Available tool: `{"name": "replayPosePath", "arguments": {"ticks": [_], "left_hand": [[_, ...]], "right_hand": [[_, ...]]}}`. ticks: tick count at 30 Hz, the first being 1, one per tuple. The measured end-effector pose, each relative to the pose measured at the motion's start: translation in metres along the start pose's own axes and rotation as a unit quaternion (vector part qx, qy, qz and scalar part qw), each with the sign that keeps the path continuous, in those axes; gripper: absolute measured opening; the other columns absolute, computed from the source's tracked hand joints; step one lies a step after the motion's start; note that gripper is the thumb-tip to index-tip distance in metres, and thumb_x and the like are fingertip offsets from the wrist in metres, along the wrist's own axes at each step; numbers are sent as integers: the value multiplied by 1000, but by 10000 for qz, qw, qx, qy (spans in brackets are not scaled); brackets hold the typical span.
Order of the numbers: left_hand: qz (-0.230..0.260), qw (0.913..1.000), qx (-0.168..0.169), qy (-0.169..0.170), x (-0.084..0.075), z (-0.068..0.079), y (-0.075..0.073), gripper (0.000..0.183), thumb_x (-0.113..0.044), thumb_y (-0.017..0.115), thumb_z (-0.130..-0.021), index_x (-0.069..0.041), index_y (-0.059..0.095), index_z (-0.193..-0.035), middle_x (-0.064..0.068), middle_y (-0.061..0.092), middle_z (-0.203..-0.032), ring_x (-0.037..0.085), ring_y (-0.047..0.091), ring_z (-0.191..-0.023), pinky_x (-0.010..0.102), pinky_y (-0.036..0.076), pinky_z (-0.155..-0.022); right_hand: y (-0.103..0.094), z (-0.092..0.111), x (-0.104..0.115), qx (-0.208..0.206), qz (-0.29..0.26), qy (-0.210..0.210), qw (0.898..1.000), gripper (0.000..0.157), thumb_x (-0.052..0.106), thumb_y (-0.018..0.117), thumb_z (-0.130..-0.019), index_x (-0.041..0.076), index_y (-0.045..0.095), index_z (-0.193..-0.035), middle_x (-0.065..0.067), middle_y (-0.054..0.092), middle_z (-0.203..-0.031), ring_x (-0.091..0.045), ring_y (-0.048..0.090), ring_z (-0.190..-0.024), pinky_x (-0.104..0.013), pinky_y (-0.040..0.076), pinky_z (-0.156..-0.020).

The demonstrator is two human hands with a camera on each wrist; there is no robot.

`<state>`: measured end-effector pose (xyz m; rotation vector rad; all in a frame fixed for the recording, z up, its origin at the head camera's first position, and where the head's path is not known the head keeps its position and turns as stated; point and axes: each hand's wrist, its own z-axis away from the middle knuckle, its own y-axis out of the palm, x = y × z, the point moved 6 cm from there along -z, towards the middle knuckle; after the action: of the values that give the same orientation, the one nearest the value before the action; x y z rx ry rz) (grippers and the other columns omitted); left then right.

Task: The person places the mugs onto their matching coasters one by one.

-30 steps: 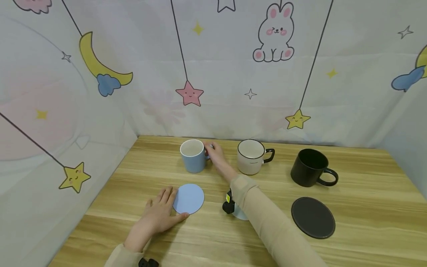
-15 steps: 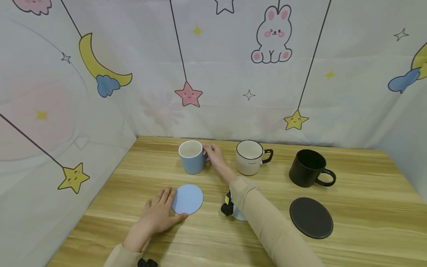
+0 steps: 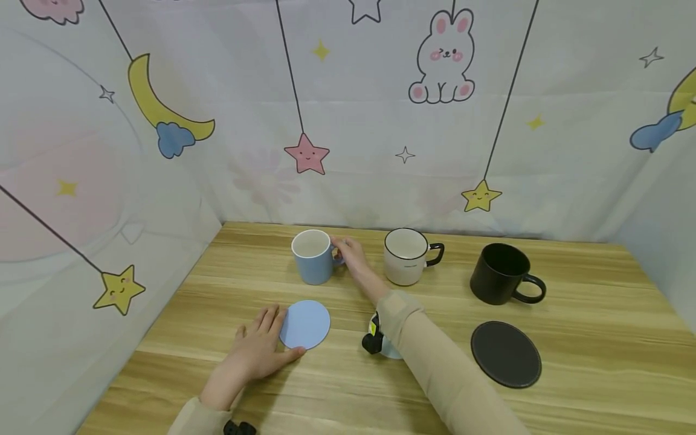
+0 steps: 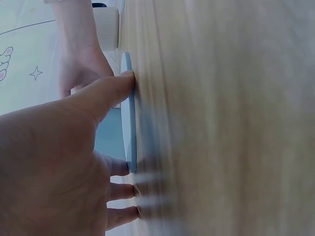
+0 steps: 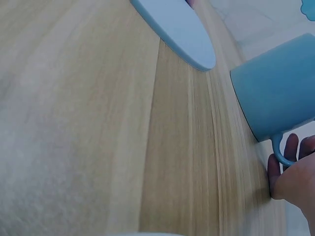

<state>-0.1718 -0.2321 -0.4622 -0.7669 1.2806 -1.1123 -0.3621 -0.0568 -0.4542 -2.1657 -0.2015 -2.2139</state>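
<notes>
In the head view my right hand (image 3: 352, 257) holds a blue mug (image 3: 314, 260) by its handle, with the mug upright on the table. The right wrist view shows fingers around the handle (image 5: 279, 150) of that mug. My left hand (image 3: 255, 350) lies over the table beside a round light-blue coaster (image 3: 306, 324), its fingers stretched out. Thumb and index finger touch the coaster's edge at separate spots, as the left wrist view of the coaster (image 4: 128, 118) also shows.
A cream mug (image 3: 405, 263) with a black handle stands right of the right hand. Further right is a black mug (image 3: 499, 275), with a dark round coaster (image 3: 505, 354) in front. Another pale coaster (image 3: 391, 348) is partly hidden beneath the right forearm. A printed curtain (image 3: 353, 181) backs the wooden table (image 3: 348, 393).
The right hand shifts very slightly at the blue mug's handle. Both mug and left hand stay in place; the view has shifted a little.
</notes>
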Motion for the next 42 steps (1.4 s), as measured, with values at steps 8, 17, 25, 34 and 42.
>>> {"name": "replayPosePath", "arguments": {"ticks": [8, 17, 25, 34, 42], "left_hand": [[-12, 10000, 30, 4, 1, 0, -1, 104, -64, 70, -96, 5, 32, -164, 32, 27, -170, 55, 23, -157, 87, 18, -112], [-7, 9996, 261, -116, -8, 3, -8, 102, -59, 71, -97, 6, 30, -164, 34, 24, -170, 56, 22, -157, 87, 18, -113], [31, 9996, 266, -86, -7, 2, -6, 105, -64, 68, -97, 5, 28, -166, 33, 23, -171, 55, 20, -157, 87, 16, -114], [31, 9999, 135, -51, -2, 0, -3, 102, -62, 69, -98, 4, 30, -165, 32, 24, -171, 54, 20, -158, 86, 15, -114], [74, 9995, 300, -117, -7, 3, -6, 104, -62, 69, -97, 5, 28, -166, 33, 22, -171, 55, 19, -158, 86, 14, -115]], "right_hand": [[-1, 2, -1, 43, -199, 182, 9996, 47, 18, 64, -106, 19, 43, -64, 5, 45, -68, -12, 53, -74, -25, 44, -76], [2, 6, -1, 213, -843, 404, 9954, 49, 15, 61, -109, 16, 43, -63, 3, 44, -68, -14, 51, -77, -25, 42, -79], [3, 9, -2, 264, -1123, 417, 9924, 51, 16, 55, -111, 17, 42, -62, 3, 42, -70, -14, 49, -80, -28, 37, -88], [1, 12, -3, 103, -1350, 533, 9894, 51, 17, 53, -112, 17, 40, -62, 2, 42, -71, -15, 48, -83, -31, 34, -92], [0, 13, -2, -88, -1571, 519, 9862, 49, 17, 53, -111, 17, 42, -63, 2, 41, -69, -16, 48, -82, -31, 32, -90]]}}
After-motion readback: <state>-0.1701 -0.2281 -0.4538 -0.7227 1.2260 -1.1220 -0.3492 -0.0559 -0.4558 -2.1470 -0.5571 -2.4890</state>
